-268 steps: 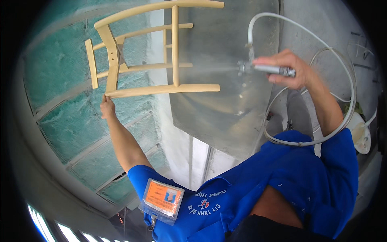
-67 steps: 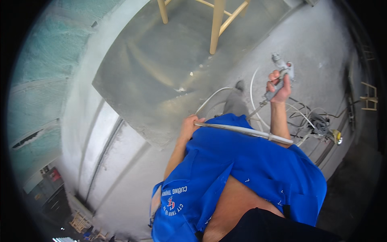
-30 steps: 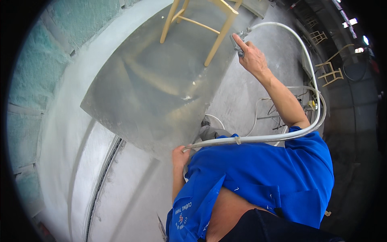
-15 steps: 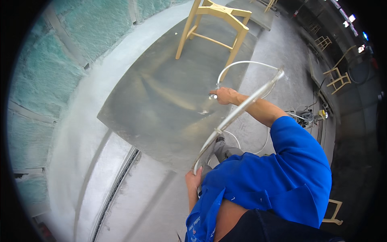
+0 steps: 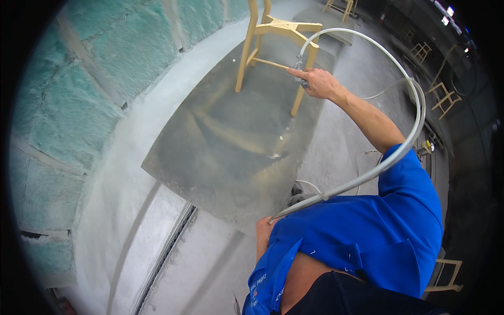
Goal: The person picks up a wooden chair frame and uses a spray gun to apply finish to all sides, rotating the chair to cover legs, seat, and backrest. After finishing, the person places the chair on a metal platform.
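In my right hand [image 5: 319, 84] is a small metal spray gun [image 5: 298, 67], gripped with the index finger stretched forward. It is beside a pale yellow wooden chair frame [image 5: 243, 65], overlapping the nearer right leg in view. The chair has no seat panel and stands on a grey, dusty board [image 5: 220, 152]. From the gun a whitish hose [image 5: 418, 123] loops out to the right and back across my blue sleeve. Low in the middle, my left hand [image 5: 263, 229] is closed round the hose; its fingers are partly hidden.
Teal fibrous filter panels [image 5: 126, 58] line the left wall. A dark floor track [image 5: 167, 252] runs near the board's front corner. Other chair frames stand at the far end [image 5: 342, 7], at right [image 5: 444, 100] and lower right [image 5: 445, 276]. Yellow-topped equipment [image 5: 426, 148] is behind my right arm.
My right hand and the spray gun have moved up and away, from over the board to the chair's legs. The hose has swung right into a wider loop. My left hand keeps hold of the hose.
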{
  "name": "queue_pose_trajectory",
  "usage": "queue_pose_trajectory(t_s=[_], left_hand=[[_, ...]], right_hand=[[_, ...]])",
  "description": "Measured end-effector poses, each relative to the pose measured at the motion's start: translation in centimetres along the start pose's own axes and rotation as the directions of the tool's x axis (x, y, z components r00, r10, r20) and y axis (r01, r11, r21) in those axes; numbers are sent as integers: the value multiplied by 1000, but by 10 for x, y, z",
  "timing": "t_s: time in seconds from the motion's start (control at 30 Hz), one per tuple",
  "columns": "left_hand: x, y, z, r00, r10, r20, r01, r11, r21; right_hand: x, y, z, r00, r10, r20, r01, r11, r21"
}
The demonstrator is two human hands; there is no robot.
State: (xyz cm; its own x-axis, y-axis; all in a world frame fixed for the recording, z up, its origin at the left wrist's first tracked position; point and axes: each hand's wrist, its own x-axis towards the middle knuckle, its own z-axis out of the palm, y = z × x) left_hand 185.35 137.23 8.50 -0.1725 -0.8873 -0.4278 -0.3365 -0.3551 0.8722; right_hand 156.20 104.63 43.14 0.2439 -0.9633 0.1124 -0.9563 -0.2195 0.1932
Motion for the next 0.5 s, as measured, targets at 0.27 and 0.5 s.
queue_pose_trajectory(t_s=[0.27,0.5], left_hand=[[3,16,22,988,91,-127,-97,994,-43],[12,45,77,984,-17,-178,14,1000,-16]], right_hand=[[38,13,9,976,-192,-99,203,973,113],[83,39,46,952,-190,-239,243,946,213]])
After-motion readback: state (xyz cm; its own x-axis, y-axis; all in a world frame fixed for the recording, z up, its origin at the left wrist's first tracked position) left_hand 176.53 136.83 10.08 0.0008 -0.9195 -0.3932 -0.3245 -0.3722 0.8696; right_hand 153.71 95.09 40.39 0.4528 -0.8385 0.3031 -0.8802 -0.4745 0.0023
